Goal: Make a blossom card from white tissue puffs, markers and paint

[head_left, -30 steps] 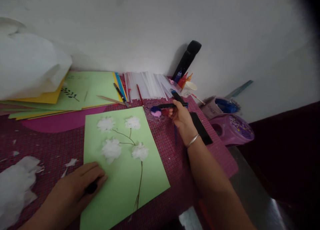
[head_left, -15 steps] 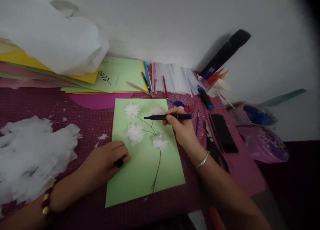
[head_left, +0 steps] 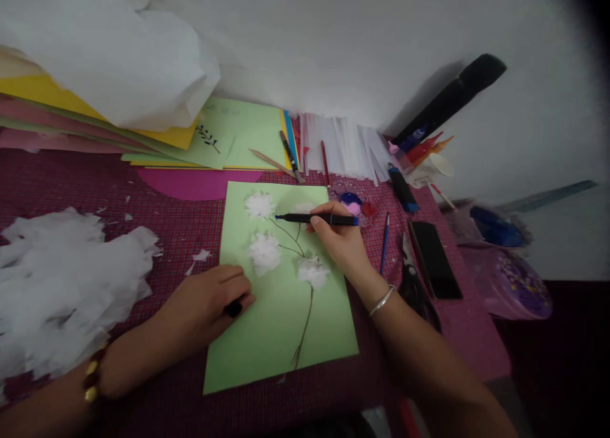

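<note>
A green sheet [head_left: 267,330] lies on the table, bearing several white tissue flowers [head_left: 265,253] and thin brown drawn stems [head_left: 307,317]. My right hand [head_left: 339,238] grips a black marker [head_left: 298,219] held nearly level over the upper part of the sheet. The marker's blue tip points left, close to the top-left flower [head_left: 260,205]; whether it touches the paper I cannot tell. Resting on the sheet's left edge, my left hand [head_left: 212,304] is curled round a small black cap [head_left: 233,308]. The flower at the upper right is partly hidden behind my right hand.
Torn white tissue [head_left: 71,285] is heaped at the left. Behind are stacked coloured papers [head_left: 248,133], a pencil [head_left: 271,161] and white strips [head_left: 338,145]. On the right lie a paint palette [head_left: 351,199], brush [head_left: 385,244], scissors [head_left: 414,285] and phone [head_left: 434,260].
The view has shifted slightly, so most things appear a little farther right. My right hand and the marker have moved slightly left relative to the sheet. My left hand still holds the cap.
</note>
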The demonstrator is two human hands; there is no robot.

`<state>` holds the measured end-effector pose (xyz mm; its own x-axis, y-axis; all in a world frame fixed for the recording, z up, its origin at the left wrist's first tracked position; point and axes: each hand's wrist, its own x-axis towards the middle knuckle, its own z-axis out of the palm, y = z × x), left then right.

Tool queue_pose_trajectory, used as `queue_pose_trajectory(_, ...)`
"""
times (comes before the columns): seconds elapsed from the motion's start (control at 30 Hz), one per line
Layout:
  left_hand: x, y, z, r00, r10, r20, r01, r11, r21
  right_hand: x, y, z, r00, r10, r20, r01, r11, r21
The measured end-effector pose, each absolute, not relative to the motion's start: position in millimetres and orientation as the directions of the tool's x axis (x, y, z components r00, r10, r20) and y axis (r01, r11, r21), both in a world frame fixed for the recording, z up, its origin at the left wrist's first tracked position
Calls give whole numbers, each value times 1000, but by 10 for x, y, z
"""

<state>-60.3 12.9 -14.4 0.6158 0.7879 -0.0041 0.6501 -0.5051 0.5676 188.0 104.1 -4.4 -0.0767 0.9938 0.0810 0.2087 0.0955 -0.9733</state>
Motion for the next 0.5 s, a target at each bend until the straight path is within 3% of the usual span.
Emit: queue_pose_trajectory(0.5, -622, 136, -159, 625, 779, -47, 645, -482, 593, 1902, 1056, -78, -117, 989, 88, 224, 113, -968)
